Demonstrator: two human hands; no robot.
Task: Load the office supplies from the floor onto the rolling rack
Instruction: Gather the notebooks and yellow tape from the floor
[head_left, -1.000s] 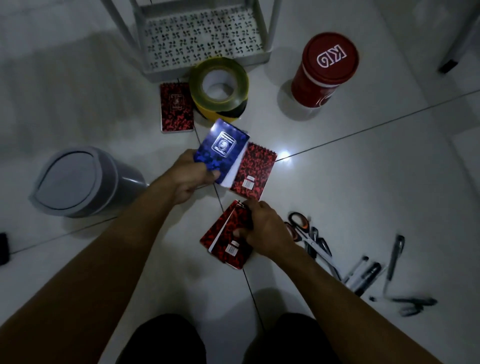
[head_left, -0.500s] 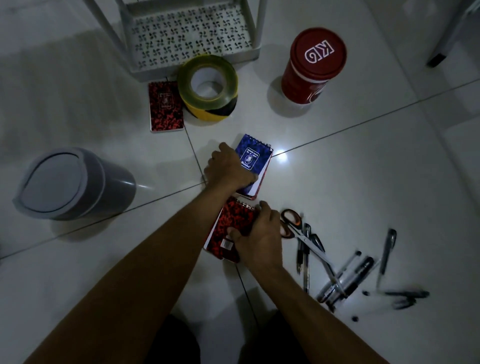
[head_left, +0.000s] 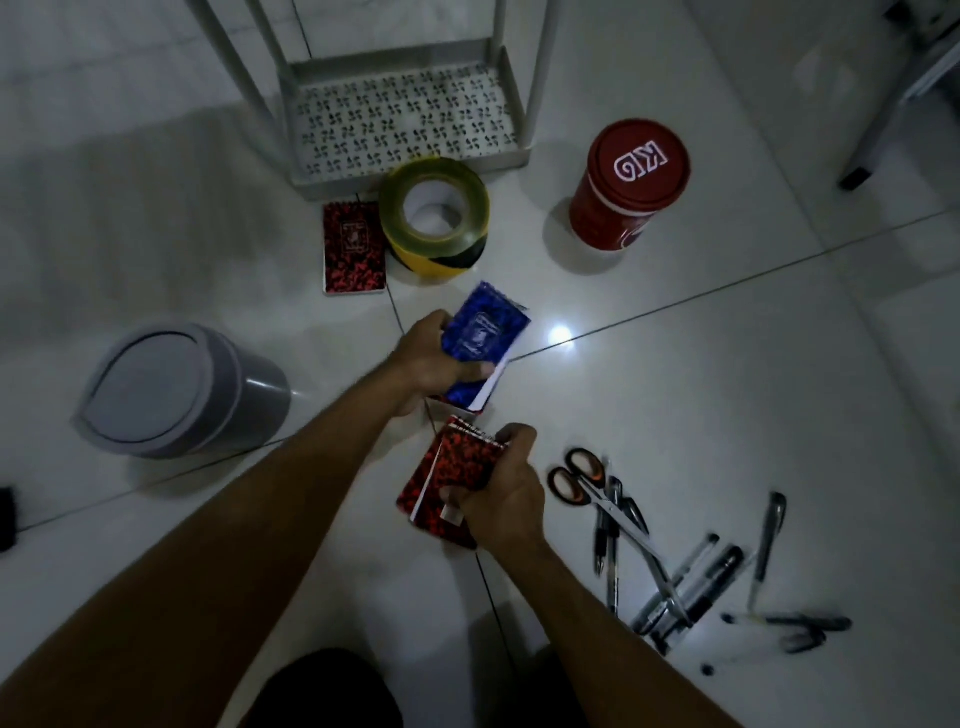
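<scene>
My left hand (head_left: 426, 358) grips a blue notepad (head_left: 483, 327) together with a red notepad beneath it, lifted off the white floor. My right hand (head_left: 501, 493) is shut on a small stack of red notepads (head_left: 452, 473) just below. Another red notepad (head_left: 353, 247) lies on the floor beside a yellow-and-black tape roll (head_left: 434, 215). The rolling rack's perforated bottom shelf (head_left: 400, 130) stands at the top centre. Scissors (head_left: 587, 483) with orange handles and several pens (head_left: 691, 587) lie to the right of my right hand.
A red canister (head_left: 628, 187) with a lid stands right of the tape roll. A grey lidded bin (head_left: 176, 389) sits at the left. A furniture leg (head_left: 872, 145) is at the top right. A small dark object (head_left: 5, 519) lies at the left edge.
My left hand set the blue notepad onto the red one on the floor, then raised both together. My right hand kept its red stack and shifted its grip.
</scene>
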